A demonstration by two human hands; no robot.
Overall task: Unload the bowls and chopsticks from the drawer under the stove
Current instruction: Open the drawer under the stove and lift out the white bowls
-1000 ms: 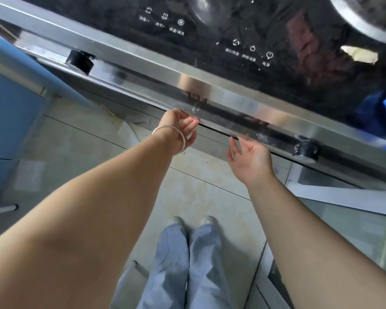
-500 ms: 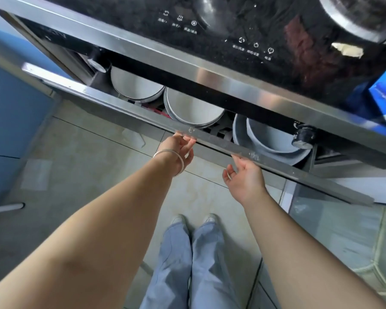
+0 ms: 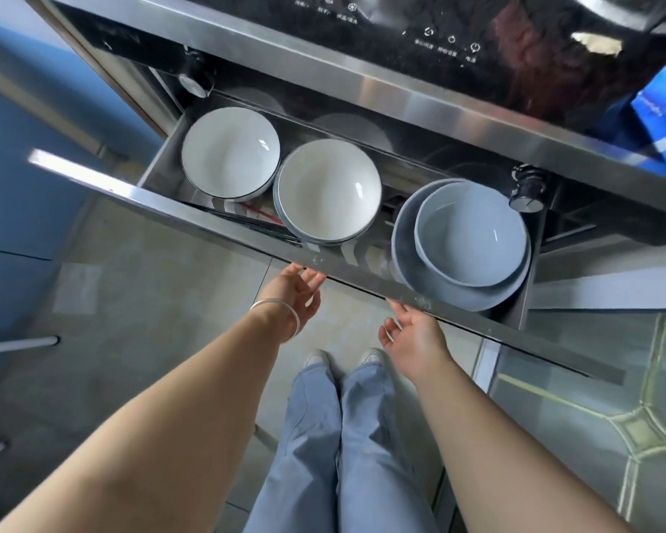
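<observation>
Two dark-rimmed white ceramic bowls (image 3: 229, 151) sit over dark chopsticks (image 3: 247, 224) at steel drawer's (image 3: 131, 194) left end; left hand (image 3: 293, 298) fingers apart under front edge, right hand's (image 3: 412, 336) hidden. Risk I note: a jerk clashes bowls.

Two white bowls beyond the left fingers (image 3: 311, 278): left white bowl (image 3: 229, 151), middle white bowl (image 3: 328, 190). Two blue-grey bowls beyond the right fingers (image 3: 398, 308): small blue-grey bowl (image 3: 470, 232) nested in large blue-grey bowl (image 3: 403, 248). One chopsticks (image 3: 243, 221) bundle; stick count indeterminable.

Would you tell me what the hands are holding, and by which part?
The drawer front, at its lower edge: left hand and right hand reach under it, fingertips hidden, so the grip is unconfirmed.
</observation>
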